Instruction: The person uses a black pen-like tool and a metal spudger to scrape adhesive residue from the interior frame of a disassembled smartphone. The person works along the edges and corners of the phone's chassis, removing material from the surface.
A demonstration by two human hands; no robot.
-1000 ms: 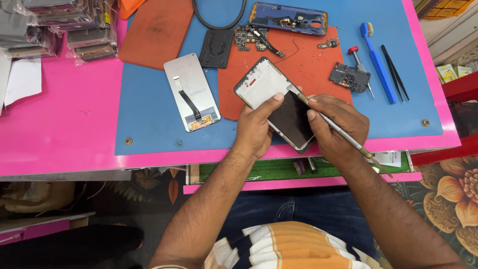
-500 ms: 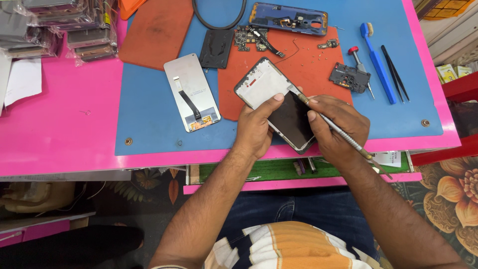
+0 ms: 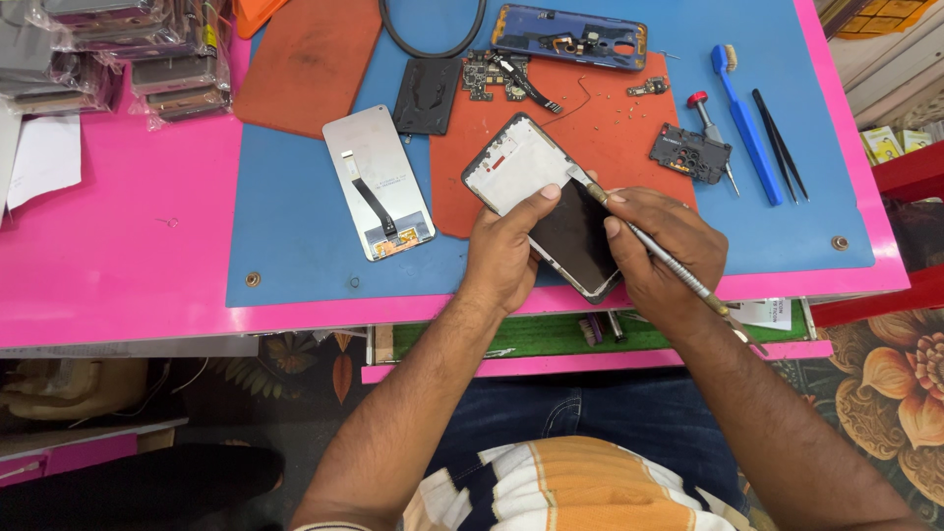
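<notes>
The flat rectangular phone frame (image 3: pixel 541 202) — pale matte inside at its far half, glossy black near — lies diagonally on the rust-red rubber mat (image 3: pixel 610 128), long axis running far-left to near-right. The left hand (image 3: pixel 506 251) clamps its near-left edge; the right hand (image 3: pixel 654 246) pinches a slim metal pry tool (image 3: pixel 654 251), tip touching the frame.

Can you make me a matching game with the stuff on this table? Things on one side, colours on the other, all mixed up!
Things:
1. brush
2. tweezers
3. screwdriver
4. metal tool in the right hand

Colours:
A. red top
B. silver
C. blue
D. black

Pairs: 1-C, 2-D, 3-A, 4-B
</notes>
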